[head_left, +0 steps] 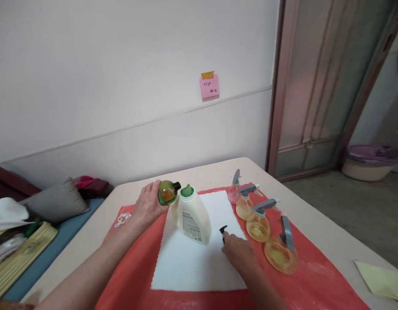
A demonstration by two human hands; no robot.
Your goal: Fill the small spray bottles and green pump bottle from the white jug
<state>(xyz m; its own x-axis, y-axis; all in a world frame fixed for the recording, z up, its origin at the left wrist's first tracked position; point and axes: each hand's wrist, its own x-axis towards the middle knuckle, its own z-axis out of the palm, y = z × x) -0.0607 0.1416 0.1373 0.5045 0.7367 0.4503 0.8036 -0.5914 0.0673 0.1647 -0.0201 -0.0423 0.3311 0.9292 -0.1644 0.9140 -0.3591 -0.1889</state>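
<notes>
My left hand (147, 206) is wrapped around a small green round bottle (167, 192) with a black neck, held tilted above the table with its neck toward a cream bottle (192, 217) that has a green open top. My right hand (239, 252) rests on a white cloth (195, 262) and pinches a small black cap (223, 230) at its fingertips. The cream bottle stands on the white cloth between my hands.
Several yellow and pink spray bottles with grey triggers (259, 219) line the red mat (315, 280) on the right. A pale yellow sheet (383, 282) lies at the table's right edge. Cushions (57, 200) and a wooden board (23, 256) sit at the left. A pink note (209, 86) is on the wall.
</notes>
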